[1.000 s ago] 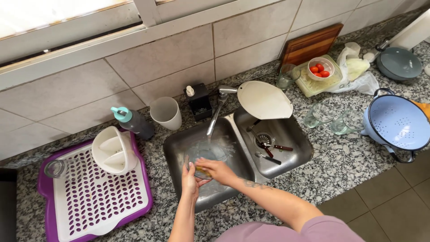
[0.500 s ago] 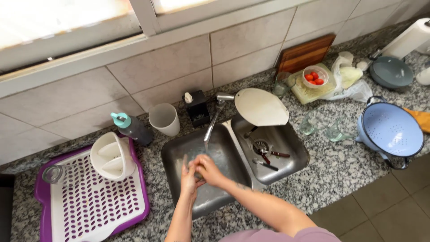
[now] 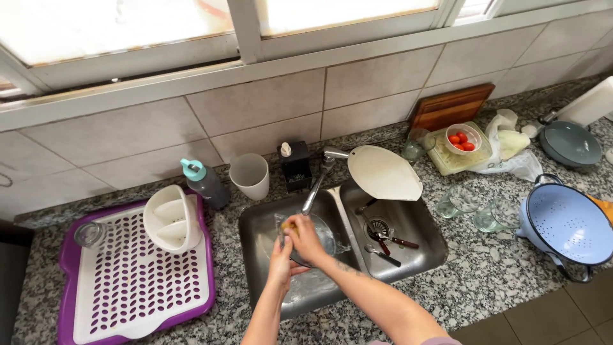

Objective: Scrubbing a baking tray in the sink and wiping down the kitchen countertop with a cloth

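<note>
A speckled granite counter (image 3: 485,281) is running under the window, carrying a purple drying rack (image 3: 137,281) with a white divided holder (image 3: 171,217) on the left. A steel double sink (image 3: 415,252) is sitting in the middle. On the right, a blue colander (image 3: 568,223) is lying near two drinking glasses (image 3: 456,201). A white cutting board (image 3: 383,172) is leaning over the right basin. In the left basin, under the faucet (image 3: 317,185), the left hand (image 3: 280,260) is gripping a clear glass bowl (image 3: 322,237) at its rim, fingers closed on it. The right hand (image 3: 305,237) is pressing a yellow sponge (image 3: 289,225) into the bowl, fingers curled around it.
</note>
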